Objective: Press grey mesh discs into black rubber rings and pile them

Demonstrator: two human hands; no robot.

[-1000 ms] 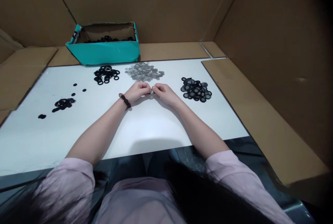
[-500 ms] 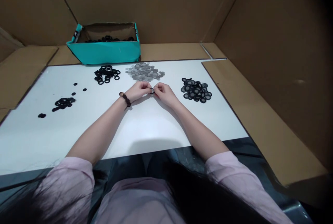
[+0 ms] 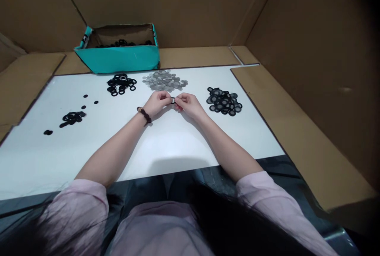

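Black ring (image 3: 173, 100) pinched between left hand (image 3: 159, 102), right hand (image 3: 185, 104), fingers nearly closed.

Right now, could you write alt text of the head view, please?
The left hand and right hand hold a small black ring over a white table. Beyond are grey discs and a teal box; black rings lie left, a dark pile right.

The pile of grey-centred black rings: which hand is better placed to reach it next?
Probably the right hand: the pile lies on its side. The left hand is farther away. Both hands pinch a small black ring.
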